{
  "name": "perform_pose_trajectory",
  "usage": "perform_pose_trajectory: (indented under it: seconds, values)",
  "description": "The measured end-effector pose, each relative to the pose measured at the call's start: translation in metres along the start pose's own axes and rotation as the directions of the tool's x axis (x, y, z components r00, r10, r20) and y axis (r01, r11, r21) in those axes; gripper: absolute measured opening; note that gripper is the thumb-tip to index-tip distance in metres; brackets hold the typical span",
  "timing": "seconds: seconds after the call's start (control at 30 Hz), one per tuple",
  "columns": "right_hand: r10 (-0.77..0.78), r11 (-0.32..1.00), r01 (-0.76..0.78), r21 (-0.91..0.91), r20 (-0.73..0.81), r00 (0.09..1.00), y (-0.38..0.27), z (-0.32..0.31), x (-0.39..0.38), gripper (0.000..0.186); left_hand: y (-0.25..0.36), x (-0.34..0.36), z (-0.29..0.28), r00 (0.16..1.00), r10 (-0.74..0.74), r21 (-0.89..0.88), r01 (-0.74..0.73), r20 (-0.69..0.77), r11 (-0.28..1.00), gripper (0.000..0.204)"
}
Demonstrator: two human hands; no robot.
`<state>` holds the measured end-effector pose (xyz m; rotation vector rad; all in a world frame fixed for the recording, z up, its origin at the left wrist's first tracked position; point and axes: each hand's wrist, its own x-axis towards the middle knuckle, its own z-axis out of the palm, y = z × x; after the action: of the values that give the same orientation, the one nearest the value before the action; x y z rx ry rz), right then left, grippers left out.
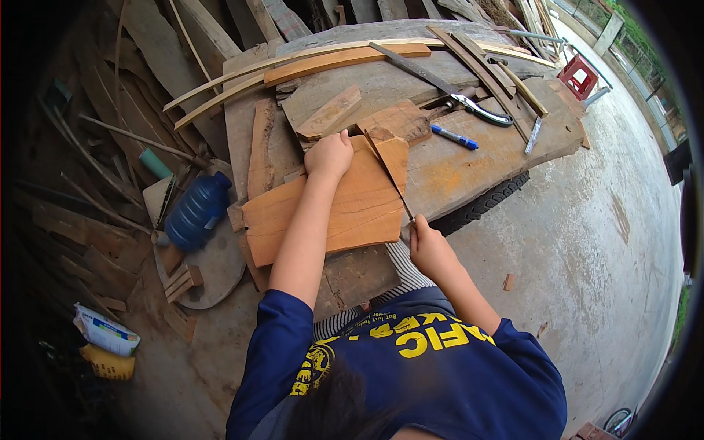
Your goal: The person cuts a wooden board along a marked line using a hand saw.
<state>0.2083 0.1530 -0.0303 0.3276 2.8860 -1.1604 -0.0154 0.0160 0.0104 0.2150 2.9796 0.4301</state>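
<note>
An orange-brown wooden board with a thin crack along it lies aslant on a timber work surface in front of me. My left hand is closed at its far edge, fingers curled over and pressing on it. My right hand, beside the board's right end, grips a long, thin dark blade by its near end. That blade crosses the right part of the board and points away to the left. Its handle is hidden in my fist, and I cannot make out any teeth.
Behind the board lie a handsaw, a blue marker, wood offcuts and long strips. A blue water jug stands at left near stacked planks. A tyre shows under the slab; a red stool is far right.
</note>
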Motion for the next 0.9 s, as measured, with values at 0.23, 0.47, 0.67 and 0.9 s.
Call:
perform_pose_trajectory:
  seconds: [0.23, 0.47, 0.67, 0.9]
  values:
    - [0.109, 0.992, -0.114, 0.053, 0.088, 0.99, 0.028, -0.004, -0.079, 0.014, -0.013, 0.007, 0.007, 0.996, 0.084, 0.063, -0.082, -0.025, 0.995, 0.054]
    - [-0.035, 0.991, 0.045, 0.127, -0.083, 0.996, 0.019, 0.025, 0.006, 0.014, -0.009, 0.01, 0.002, 0.997, 0.074, 0.061, -0.073, -0.009, 0.995, 0.052]
    - [0.072, 0.988, -0.073, 0.137, 0.011, 0.997, 0.062, 0.034, -0.066, 0.014, -0.01, 0.012, 0.001, 0.999, -0.018, 0.084, 0.02, -0.027, 0.996, 0.053]
    - [0.079, 0.996, -0.076, 0.055, -0.047, 0.996, 0.023, 0.02, -0.031, 0.013, -0.014, 0.01, 0.006, 0.995, 0.082, 0.075, -0.078, -0.053, 0.994, 0.053]
